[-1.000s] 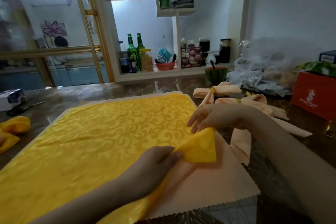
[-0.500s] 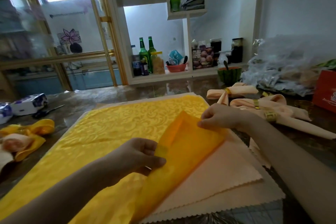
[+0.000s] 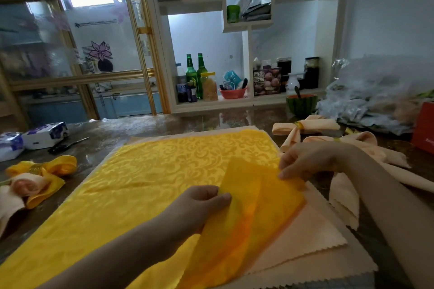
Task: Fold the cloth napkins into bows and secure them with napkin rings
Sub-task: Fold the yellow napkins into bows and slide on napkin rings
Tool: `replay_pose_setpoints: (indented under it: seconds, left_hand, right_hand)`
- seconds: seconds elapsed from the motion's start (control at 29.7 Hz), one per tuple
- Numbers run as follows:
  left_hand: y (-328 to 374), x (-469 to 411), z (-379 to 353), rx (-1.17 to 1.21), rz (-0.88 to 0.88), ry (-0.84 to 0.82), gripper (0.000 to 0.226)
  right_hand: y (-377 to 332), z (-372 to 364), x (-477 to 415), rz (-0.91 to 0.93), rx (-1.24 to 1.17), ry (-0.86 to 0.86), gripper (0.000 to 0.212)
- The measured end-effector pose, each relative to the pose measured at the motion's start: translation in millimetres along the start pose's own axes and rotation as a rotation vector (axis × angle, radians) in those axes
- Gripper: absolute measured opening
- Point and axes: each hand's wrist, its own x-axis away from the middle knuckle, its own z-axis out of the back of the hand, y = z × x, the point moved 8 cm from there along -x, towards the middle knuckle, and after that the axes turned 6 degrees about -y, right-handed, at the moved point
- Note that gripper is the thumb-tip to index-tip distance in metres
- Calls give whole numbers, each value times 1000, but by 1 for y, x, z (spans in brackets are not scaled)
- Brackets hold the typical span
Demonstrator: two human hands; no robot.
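The yellow napkin (image 3: 164, 183) lies spread flat in the middle of the table (image 3: 164, 124), on top of a small stack of peach napkins (image 3: 317, 241) whose zigzag edges stick out at the near right. Its near right corner is turned over onto the cloth in a broad flap, so I'd say this one is only at its first fold. The left hand (image 3: 202, 204) pinches the flap's left edge between thumb and fingers, and the right hand (image 3: 305, 162) nips its far corner with curled fingertips, holding it just above the cloth.

The napkin is bright gold with a woven scroll pattern on the upper face. The underside of the flap looks plainer and more orange, and thin enough to let light through.

Some of the job is done. Two peach bows (image 3: 305, 125) sit just behind the right wrist, and the farther one is cinched with a gold napkin ring (image 3: 299, 125). A yellow bow (image 3: 42, 169) lies at the left edge with a rolled peach piece against it. The rest of this fold, the ring and the peach stack underneath all seem left to do.

Farther out are scissors (image 3: 68, 144), tissue packs (image 3: 44, 134) and a watermelon-striped bowl (image 3: 301, 105).
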Motion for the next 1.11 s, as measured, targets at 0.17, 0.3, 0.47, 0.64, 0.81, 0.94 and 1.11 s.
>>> replay_pose_setpoints:
  seconds: [0.17,0.3,0.47,0.64,0.81,0.94,1.11]
  left_hand:
    - [3,0,-22,-232,7,-141,19]
    - [3,17,-30,-347,92,-336,15]
    - [-2,57,-19,-450,240,-751,27]
    - [-14,41,86,-605,390,-532,17]
    - [7,13,202,-1032,152,584,9]
    - [5,12,181,-1084,103,699,67]
    - [-24,13,107,-1064,252,79,73]
  right_hand:
    - [-5,0,6,3,99,-39,6]
    - [-24,-17,14,52,113,-215,6]
    - [-77,-57,43,272,59,-538,3]
    - [-116,-49,29,377,-106,-288,3]
    - [-144,-26,3,350,379,566,44]
    - [-166,-76,-4,516,393,296,56]
    - [-144,-109,-28,402,352,-56,60]
